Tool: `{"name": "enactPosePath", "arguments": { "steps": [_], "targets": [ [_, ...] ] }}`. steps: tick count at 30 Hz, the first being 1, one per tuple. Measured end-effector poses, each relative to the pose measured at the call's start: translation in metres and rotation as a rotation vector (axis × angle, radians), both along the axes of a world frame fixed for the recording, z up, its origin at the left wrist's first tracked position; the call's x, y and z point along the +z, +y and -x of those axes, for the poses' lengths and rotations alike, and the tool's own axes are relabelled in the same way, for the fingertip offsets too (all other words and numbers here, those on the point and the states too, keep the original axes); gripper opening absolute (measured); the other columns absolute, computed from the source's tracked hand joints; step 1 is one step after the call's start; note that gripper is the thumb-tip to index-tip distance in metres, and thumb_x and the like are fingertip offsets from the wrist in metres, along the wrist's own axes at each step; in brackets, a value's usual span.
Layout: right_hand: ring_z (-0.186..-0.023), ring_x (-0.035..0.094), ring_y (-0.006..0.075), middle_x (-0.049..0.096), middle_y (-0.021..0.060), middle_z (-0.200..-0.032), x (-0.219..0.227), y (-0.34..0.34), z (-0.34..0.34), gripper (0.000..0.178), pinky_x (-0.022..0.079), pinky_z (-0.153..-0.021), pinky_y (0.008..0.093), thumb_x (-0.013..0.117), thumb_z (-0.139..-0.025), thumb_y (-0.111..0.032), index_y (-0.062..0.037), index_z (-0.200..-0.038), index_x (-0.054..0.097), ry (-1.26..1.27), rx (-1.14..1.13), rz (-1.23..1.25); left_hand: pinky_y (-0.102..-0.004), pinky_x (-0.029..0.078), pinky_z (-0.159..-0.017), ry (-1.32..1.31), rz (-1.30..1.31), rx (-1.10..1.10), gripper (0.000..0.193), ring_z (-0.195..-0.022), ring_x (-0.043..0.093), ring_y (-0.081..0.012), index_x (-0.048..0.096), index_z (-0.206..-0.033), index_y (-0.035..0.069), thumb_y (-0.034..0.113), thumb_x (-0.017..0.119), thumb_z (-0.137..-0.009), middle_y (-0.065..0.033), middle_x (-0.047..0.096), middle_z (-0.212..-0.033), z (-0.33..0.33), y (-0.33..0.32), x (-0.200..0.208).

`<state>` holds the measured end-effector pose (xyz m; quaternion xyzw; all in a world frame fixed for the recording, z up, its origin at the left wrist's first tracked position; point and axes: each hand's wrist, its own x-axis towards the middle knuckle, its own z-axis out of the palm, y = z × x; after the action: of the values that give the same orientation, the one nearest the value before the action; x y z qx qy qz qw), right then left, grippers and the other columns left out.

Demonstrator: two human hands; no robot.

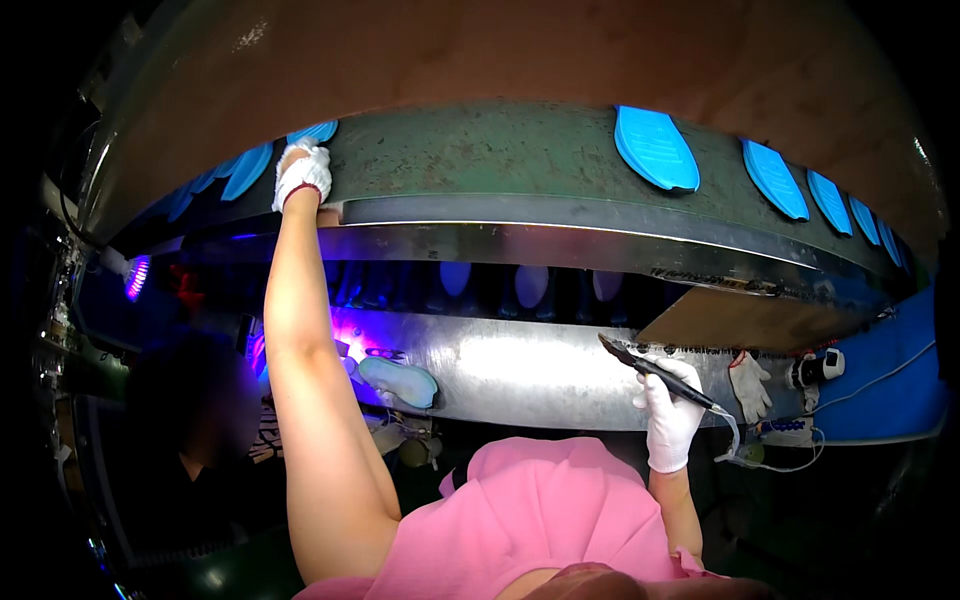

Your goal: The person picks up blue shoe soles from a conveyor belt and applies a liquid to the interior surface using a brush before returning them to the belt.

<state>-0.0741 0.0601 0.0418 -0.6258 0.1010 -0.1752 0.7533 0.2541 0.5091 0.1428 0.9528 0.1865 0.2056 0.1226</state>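
My left arm stretches up to a green conveyor belt [480, 150]. There my white-gloved left hand [303, 175] closes on the near end of a blue shoe sole [318, 131], its fingers partly hidden. Over the metal bench, my gloved right hand [670, 412] grips a black-handled brush [668, 378], with dark bristles pointing up and left. A clear tube [734, 436] runs from the brush's rear end. On the bench below my left arm's far side lies a pale greenish sole [398, 382], lit partly violet.
More blue soles [655, 150] lie along the belt on both sides. A metal rail [560, 212] edges the belt above the bench [520, 365]. At right are a cardboard piece [745, 325], a spare white glove [749, 387] and a blue surface [890, 375]. Another person [195, 430] is at left.
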Motion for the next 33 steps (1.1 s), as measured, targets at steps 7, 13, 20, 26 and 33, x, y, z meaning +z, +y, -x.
{"name": "enactPosePath", "arguments": {
  "steps": [7, 13, 20, 26, 33],
  "targets": [
    [-0.066, 0.061, 0.0102, 0.064, 0.006, -0.082, -0.015, -0.012, -0.018, 0.016, 0.051, -0.055, 0.0223, 0.067, -0.088, -0.004, 0.0012, -0.102, 0.063, 0.095, -0.031, -0.005, -0.0389, 0.046, -0.093, -0.241, 0.033, -0.367, 0.026, -0.107, 0.059, -0.0331, 0.068, -0.102, 0.003, 0.025, 0.062, -0.088, -0.016, 0.065, -0.11, 0.062, -0.042, 0.002],
    [-0.062, 0.057, 0.0085, 0.06, 0.0027, -0.074, -0.016, -0.027, -0.04, 0.015, 0.051, -0.055, 0.0238, 0.067, -0.09, -0.01, 0.0, -0.101, 0.064, 0.041, -0.045, -0.224, -0.0441, 0.034, -0.11, -0.588, 1.002, -0.616, 0.046, -0.132, 0.044, -0.0307, 0.064, -0.112, 0.001, 0.042, 0.06, -0.091, -0.017, 0.053, -0.135, 0.199, -0.086, -0.034],
    [-0.057, 0.046, 0.0056, 0.058, 0.0009, -0.079, -0.008, -0.023, -0.042, 0.014, 0.039, -0.05, 0.0218, 0.064, -0.094, -0.011, -0.0029, -0.105, 0.062, 0.041, 0.105, -0.421, -0.0521, 0.05, -0.087, 0.12, 2.628, -1.18, 0.103, -0.117, 0.051, -0.0432, 0.028, -0.148, 0.0, 0.077, 0.047, -0.082, -0.0281, 0.038, -0.145, 0.234, -0.133, -0.047],
    [-0.051, 0.05, 0.0067, 0.057, 0.0008, -0.07, 0.01, -0.02, -0.044, 0.014, 0.043, -0.048, 0.0219, 0.067, -0.089, -0.009, -0.0005, -0.1, 0.064, -0.007, 0.176, -0.274, -0.0455, 0.054, -0.081, 0.072, 2.552, -0.89, 0.11, -0.1, 0.054, -0.0349, 0.029, -0.142, -0.009, 0.078, 0.055, -0.079, -0.0291, 0.047, -0.123, 0.246, -0.213, -0.06],
    [-0.068, 0.065, 0.0139, 0.068, 0.0084, -0.08, 0.085, 0.062, -0.088, 0.024, 0.052, -0.065, 0.0263, 0.079, -0.078, -0.007, 0.0018, -0.096, 0.068, -0.632, 0.029, 0.647, -0.0532, 0.052, -0.09, -0.246, 2.694, -0.4, 0.091, -0.106, 0.062, -0.037, 0.043, -0.143, 0.005, 0.076, 0.045, -0.086, -0.0166, 0.057, -0.132, 0.281, -0.262, -0.08]
  ]
}}
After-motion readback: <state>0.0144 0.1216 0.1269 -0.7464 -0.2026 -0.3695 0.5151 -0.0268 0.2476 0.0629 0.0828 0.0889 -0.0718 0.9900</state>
